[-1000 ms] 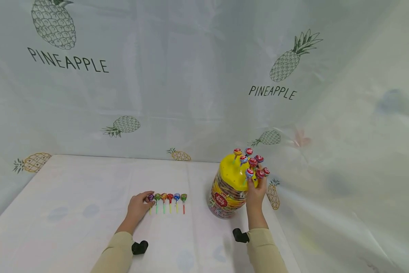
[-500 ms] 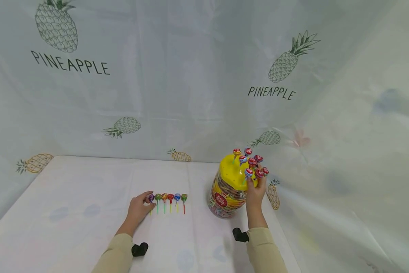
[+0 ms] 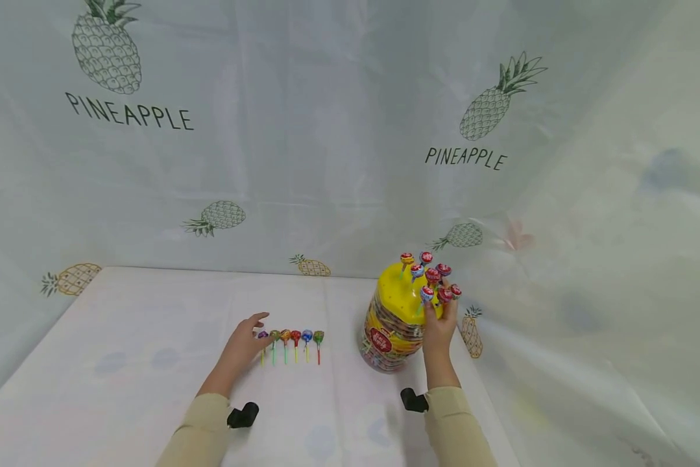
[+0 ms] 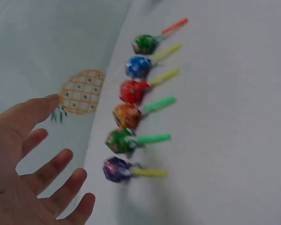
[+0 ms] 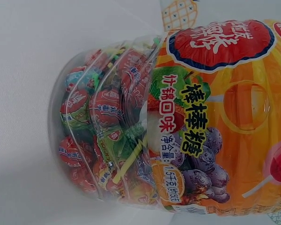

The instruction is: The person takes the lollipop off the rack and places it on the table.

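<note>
Several lollipops lie in a row on the white table (image 3: 291, 415), their sticks toward the person. Purple (image 4: 116, 169) is at one end of the row and green (image 4: 145, 44) at the other. My left hand (image 3: 241, 344) hovers by the purple end; in the left wrist view this hand (image 4: 33, 173) has its fingers spread, holding nothing. A jar (image 3: 385, 334) with a yellow lid stands on the right, lollipops upright in its lid. At the lid's right edge, my right hand (image 3: 439, 331) has thumb and fingers around lollipop heads (image 3: 445, 295); its exact grip is hidden.
Through the jar's clear lower part (image 5: 107, 117), wrapped lollipops show in the right wrist view. Behind the table hangs a pale sheet (image 3: 326, 130) with pineapple prints, which also runs down the right side.
My left hand has let go of the purple lollipop and shifted slightly right, its fingers spreading. The right hand stays at the jar lid. The head view has shifted slightly.
</note>
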### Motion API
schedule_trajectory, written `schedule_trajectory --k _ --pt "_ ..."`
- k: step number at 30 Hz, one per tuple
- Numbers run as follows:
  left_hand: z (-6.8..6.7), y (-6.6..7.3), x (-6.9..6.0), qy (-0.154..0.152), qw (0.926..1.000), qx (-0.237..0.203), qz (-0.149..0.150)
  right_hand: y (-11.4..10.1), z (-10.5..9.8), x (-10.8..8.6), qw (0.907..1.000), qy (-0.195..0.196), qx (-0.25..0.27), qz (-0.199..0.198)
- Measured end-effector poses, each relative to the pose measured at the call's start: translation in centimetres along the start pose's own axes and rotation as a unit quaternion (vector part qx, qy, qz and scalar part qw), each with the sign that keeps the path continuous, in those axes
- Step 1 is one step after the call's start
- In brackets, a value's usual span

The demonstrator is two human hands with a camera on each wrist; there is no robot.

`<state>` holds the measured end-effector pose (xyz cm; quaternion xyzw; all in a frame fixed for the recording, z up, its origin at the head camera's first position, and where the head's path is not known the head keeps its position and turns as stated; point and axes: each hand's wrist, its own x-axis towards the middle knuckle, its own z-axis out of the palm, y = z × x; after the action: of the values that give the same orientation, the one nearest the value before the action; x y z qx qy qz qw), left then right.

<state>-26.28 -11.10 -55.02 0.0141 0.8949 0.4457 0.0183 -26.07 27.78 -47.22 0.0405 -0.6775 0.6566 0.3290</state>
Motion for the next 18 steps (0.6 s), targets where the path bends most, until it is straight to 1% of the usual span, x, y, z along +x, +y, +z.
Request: schedule_trajectory --k 4,7,10,14,18 --pt "-0.4 3.7 0.2 -0.007 0.9994 -0.023 0.024 0.1 0.2 0.0 0.9999 0.0 0.014 -0.002" --pt "-0.2 6.4 0.2 -0.006 0.998 -0.041 0.049 0.1 0.2 0.0 0.9997 0.0 0.023 0.001" --pt "0.1 9.1 0.0 -0.006 0.9951 -0.067 0.072 0.0 0.3 0.0 0.9995 -0.002 0.031 0.0" --pt "0.8 12.4 0.1 -0.01 0.9894 -0.098 0.107 0.0 0.3 0.0 0.9998 0.001 0.02 -0.006" --pt "1.7 15.2 0.2 -0.02 0.9829 -0.118 0.14 0.0 0.2 0.0 0.9998 0.005 0.019 -0.003"
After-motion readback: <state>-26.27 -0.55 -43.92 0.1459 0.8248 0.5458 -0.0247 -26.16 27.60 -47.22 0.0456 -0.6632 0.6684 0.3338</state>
